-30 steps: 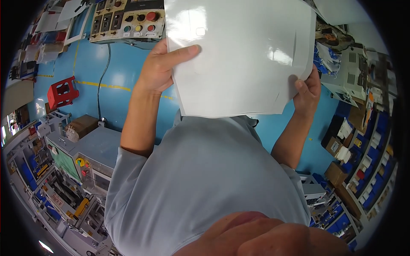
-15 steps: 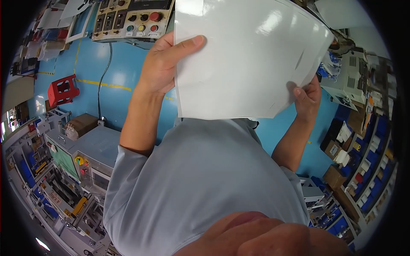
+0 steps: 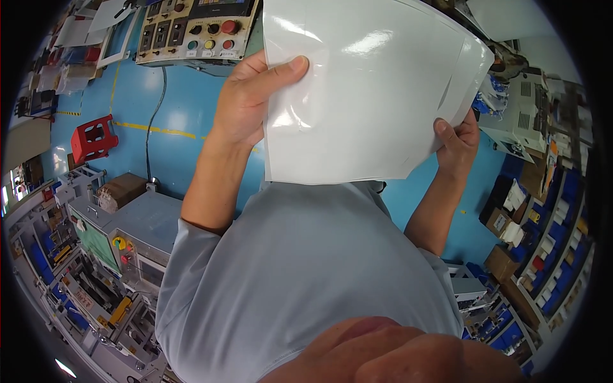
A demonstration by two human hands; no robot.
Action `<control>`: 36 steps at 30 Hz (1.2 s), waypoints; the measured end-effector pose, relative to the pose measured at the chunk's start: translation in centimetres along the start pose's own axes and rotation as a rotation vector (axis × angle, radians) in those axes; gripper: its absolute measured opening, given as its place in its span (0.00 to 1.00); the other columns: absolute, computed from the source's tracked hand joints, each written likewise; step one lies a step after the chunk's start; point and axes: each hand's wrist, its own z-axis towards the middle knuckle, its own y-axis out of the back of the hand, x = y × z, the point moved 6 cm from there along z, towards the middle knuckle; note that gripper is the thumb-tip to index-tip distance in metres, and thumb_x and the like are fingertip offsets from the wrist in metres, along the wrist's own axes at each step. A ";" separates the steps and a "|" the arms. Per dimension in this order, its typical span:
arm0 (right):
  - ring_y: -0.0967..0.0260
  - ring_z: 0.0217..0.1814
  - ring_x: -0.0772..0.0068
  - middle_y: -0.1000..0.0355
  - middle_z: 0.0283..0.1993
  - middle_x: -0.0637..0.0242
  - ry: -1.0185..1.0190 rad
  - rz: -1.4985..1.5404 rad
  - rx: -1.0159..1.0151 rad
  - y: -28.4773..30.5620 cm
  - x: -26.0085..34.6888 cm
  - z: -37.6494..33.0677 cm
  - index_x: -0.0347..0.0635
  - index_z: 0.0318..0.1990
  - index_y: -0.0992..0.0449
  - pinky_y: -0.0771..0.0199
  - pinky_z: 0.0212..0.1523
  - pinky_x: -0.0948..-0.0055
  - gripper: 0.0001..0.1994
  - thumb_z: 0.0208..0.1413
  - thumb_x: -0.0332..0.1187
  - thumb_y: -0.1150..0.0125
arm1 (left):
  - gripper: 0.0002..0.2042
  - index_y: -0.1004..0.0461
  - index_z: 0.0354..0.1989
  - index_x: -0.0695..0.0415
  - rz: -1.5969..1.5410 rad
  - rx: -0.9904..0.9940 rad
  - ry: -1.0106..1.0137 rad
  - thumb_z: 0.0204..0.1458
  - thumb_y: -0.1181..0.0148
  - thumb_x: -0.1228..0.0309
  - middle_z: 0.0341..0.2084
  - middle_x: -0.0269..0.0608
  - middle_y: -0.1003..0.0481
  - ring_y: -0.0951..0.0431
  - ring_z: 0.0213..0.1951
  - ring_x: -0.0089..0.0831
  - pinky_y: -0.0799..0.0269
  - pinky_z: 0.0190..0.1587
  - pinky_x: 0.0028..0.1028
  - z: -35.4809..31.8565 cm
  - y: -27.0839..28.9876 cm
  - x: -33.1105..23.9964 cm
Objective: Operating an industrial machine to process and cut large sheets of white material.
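Note:
A large glossy white sheet is held up in front of my chest, its far edge running past the top of the view. My left hand pinches its left edge, thumb lying on top and fingers hidden beneath. On the opposite side my right hand grips the right edge near the lower corner, with the thumb on the upper face. The sheet bows slightly and catches bright reflections. A short slit or crease shows near its right side. Whether it is one sheet or several stacked is hard to tell.
A control panel with knobs and coloured buttons stands beyond my left hand. A red stool sits on the blue floor. Machinery with a grey cabinet is at left; shelves of blue bins line the right.
The white sheet has tilted a little, so its reflections have shifted, and its near edge sits slightly lower. Both hands keep their grip, the left slightly lower.

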 end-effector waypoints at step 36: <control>0.24 0.53 0.62 0.22 0.52 0.58 -0.184 0.408 0.421 -1.8 -0.4 1.3 0.32 0.58 0.26 0.24 0.53 0.64 0.31 0.44 0.31 0.25 | 0.24 0.37 0.63 0.73 -0.481 0.244 0.267 0.59 0.49 0.74 0.53 0.61 0.25 0.20 0.53 0.47 0.21 0.56 0.41 1.9 4.5 1.2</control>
